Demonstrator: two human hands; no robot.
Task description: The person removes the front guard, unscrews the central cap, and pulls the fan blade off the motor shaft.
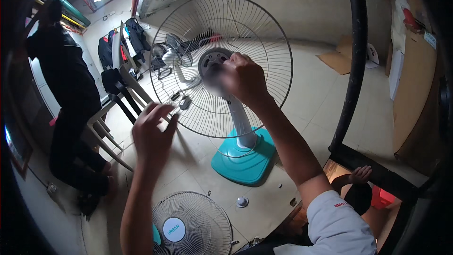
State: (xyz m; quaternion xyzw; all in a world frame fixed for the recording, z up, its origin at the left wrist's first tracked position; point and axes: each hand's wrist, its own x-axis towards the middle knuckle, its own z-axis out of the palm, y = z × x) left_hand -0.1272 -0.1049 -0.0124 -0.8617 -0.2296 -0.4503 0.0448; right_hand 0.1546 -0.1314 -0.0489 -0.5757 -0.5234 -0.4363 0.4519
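A pedestal fan with a turquoise base and a grey-white pole stands upright before me. Its round wire rear grille faces me, with no blades on it. At the grey hub, my right hand is closed, fingers bent together. A blurred grey part shows beside them; I cannot tell whether it is in the hand. My left hand is raised left of the grille's lower edge, thumb and fingers apart, holding nothing visible. The front grille with a white centre disc lies below.
A small silver round part lies on the floor. Plastic chairs and a person in dark clothes are at left. A black metal frame rises at right; another person's hand shows there. Cardboard lies behind.
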